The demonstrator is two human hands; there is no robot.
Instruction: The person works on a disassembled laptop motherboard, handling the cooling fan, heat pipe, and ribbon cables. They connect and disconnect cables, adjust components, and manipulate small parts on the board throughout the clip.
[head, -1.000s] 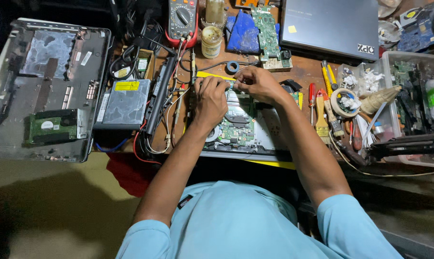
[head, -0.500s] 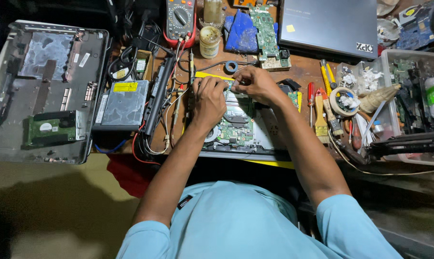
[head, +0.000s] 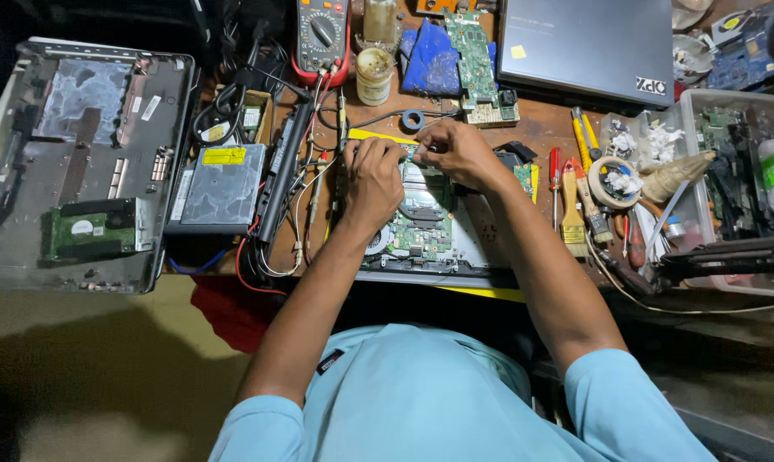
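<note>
Both hands [head: 417, 167] over green motherboard [head: 421, 227]

We had both hands, left hand [head: 374, 175] and right hand [head: 455, 152], close together on the far edge of the circuit board [head: 417, 224]. Left of them lay the optical drive [head: 218, 184], and beyond it the opened laptop base [head: 83, 162]. The multimeter [head: 321, 36] and closed laptop [head: 585, 47] sat behind; screwdrivers [head: 575, 184] lay right.

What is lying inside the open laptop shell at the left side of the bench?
Inside the shell lies a green hard drive, low in the tray, with silver foil above it. What is under the drive is hidden.
</note>
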